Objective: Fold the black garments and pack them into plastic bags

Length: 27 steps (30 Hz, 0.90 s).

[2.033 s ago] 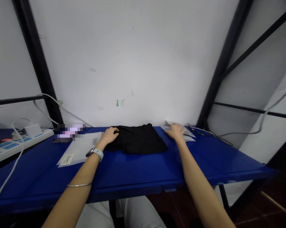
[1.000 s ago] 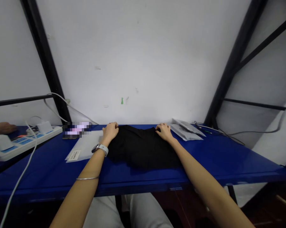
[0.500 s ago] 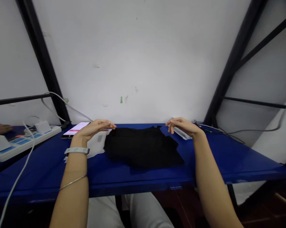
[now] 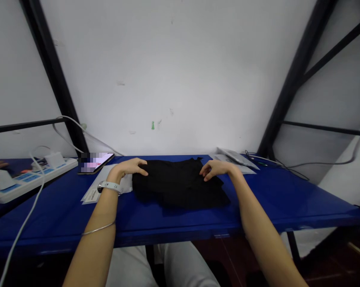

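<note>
A black piece of cloth [image 4: 176, 185], perhaps a garment, lies spread on the blue table [image 4: 168, 229] in front of me. My left hand [image 4: 133, 167] is at its far left corner, thumb and fingers apart, with nothing visibly gripped. Over the cloth's right side is my right hand [image 4: 214, 169], its fingers loosely bent and spread. Whether the fingertips touch the fabric is hard to make out. White plastic packets [image 4: 96, 187] with a printed label lie beneath and beside my left wrist.
Behind my right hand lie grey-white packets [image 4: 238, 157]. A phone [image 4: 96, 162] with its screen lit sits at the back left. Further left is a white power strip [image 4: 33, 181] with chargers and cables. Black metal posts [image 4: 277, 107] frame the table against the wall.
Both hands have moved inward over the cloth and a little lower, the fingers spreading. More of the packets on both sides now shows. The cloth lies almost as before.
</note>
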Motion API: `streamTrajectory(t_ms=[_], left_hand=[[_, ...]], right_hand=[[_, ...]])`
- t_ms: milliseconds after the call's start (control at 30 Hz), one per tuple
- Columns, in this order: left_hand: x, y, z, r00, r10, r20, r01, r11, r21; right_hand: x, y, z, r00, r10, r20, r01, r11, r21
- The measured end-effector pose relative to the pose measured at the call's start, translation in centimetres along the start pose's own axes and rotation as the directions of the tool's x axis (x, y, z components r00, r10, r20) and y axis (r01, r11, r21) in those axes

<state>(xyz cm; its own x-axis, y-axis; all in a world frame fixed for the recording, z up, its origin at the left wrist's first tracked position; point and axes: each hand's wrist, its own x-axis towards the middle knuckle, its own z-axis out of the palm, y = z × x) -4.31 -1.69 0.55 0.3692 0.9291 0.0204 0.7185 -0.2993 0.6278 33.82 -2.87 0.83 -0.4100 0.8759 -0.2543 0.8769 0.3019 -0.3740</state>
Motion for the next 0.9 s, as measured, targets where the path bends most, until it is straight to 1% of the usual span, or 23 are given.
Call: streamTrajectory(t_ms=[100,167,200,233,267,300,333,367,400,433,467,500,533,567,600,633,667,733,767,800,833,867,900], left_hand=[[0.5,-0.1,0.2,0.983,-0.095,-0.156,0.08,0.992,-0.101],[0.9,0.1,0.4,0.944,-0.185,-0.275,0.132,0.971,-0.2],[1.1,0.3,0.6,0.923,-0.225,-0.313,0.141,0.953,-0.268],[1.2,0.7,0.7,0.908,-0.255,-0.332,0.133,0.927,-0.35],[1.3,1.3,1.0,0.904,-0.268,-0.332,0.103,0.892,-0.44],[1.3,1.9,1.2,0.912,-0.258,-0.317,0.053,0.844,-0.534],[1.2,2.7,1.6,0.93,-0.221,-0.292,-0.009,0.784,-0.621],[1.0,3.5,1.9,0.953,-0.151,-0.264,-0.079,0.716,-0.694],[0.8,4.2,2.3,0.973,-0.052,-0.224,-0.138,0.645,-0.751],[0.6,4.9,2.7,0.985,0.061,-0.162,-0.167,0.582,-0.796],[0.4,5.5,3.1,0.982,0.166,-0.09,-0.167,0.536,-0.827],[0.3,6.0,3.5,0.967,0.252,-0.025,-0.154,0.51,-0.846],[0.1,6.3,3.7,0.95,0.312,0.026,-0.141,0.5,-0.854],[0.1,6.4,3.8,0.938,0.344,0.048,-0.14,0.5,-0.854],[0.1,6.3,3.9,0.934,0.353,0.045,-0.151,0.506,-0.849],[0.2,6.1,3.9,0.939,0.343,0.024,-0.168,0.521,-0.837],[0.4,5.7,3.8,0.952,0.307,0.0,-0.178,0.553,-0.814],[0.8,4.9,3.7,0.987,0.16,-0.034,-0.136,0.689,-0.712],[1.0,4.4,3.8,0.996,0.07,-0.046,-0.083,0.773,-0.629],[1.3,4.0,3.9,0.999,-0.007,-0.051,-0.022,0.847,-0.532],[1.5,3.7,4.2,0.997,-0.059,-0.047,0.033,0.901,-0.433],[1.7,3.5,4.5,0.996,-0.085,-0.032,0.068,0.935,-0.347],[1.8,3.4,4.8,0.996,-0.085,-0.01,0.079,0.954,-0.288]], right_hand=[[0.5,-0.5,0.4,0.996,0.015,-0.084,-0.02,0.998,-0.058],[1.1,-1.6,1.0,0.976,-0.041,-0.213,0.026,0.997,-0.071],[1.4,-2.4,1.5,0.949,-0.091,-0.301,0.076,0.995,-0.06],[1.8,-3.3,2.0,0.907,-0.147,-0.395,0.144,0.989,-0.037],[2.1,-4.4,2.6,0.859,-0.192,-0.475,0.222,0.975,0.006],[2.4,-5.5,3.3,0.824,-0.222,-0.52,0.303,0.95,0.074],[2.6,-6.7,3.9,0.815,-0.236,-0.53,0.369,0.915,0.16],[2.8,-7.8,4.6,0.817,-0.246,-0.522,0.422,0.872,0.248],[2.9,-8.8,5.1,0.822,-0.249,-0.511,0.453,0.831,0.323],[3.0,-9.6,5.6,0.823,-0.233,-0.519,0.466,0.8,0.379],[3.2,-10.1,6.0,0.816,-0.197,-0.543,0.468,0.777,0.421],[3.3,-10.4,6.2,0.802,-0.14,-0.581,0.461,0.763,0.452],[3.4,-10.3,6.2,0.781,-0.067,-0.621,0.444,0.758,0.478],[3.4,-9.9,6.1,0.759,0.011,-0.651,0.417,0.76,0.499],[3.4,-9.3,5.9,0.742,0.076,-0.666,0.379,0.772,0.511],[3.2,-8.6,5.5,0.739,0.114,-0.664,0.328,0.8,0.502],[3.1,-7.8,5.1,0.75,0.121,-0.65,0.265,0.845,0.464],[2.5,-6.5,4.2,0.784,0.081,-0.615,0.131,0.948,0.292],[2.2,-6.0,3.9,0.788,0.05,-0.613,0.074,0.982,0.174],[1.8,-5.8,3.6,0.781,0.013,-0.625,0.034,0.997,0.063],[1.6,-5.8,3.5,0.764,-0.03,-0.644,0.02,1.0,-0.023],[1.4,-6.0,3.4,0.746,-0.076,-0.662,0.035,0.997,-0.075],[1.3,-6.3,3.5,0.735,-0.123,-0.667,0.078,0.992,-0.097]])
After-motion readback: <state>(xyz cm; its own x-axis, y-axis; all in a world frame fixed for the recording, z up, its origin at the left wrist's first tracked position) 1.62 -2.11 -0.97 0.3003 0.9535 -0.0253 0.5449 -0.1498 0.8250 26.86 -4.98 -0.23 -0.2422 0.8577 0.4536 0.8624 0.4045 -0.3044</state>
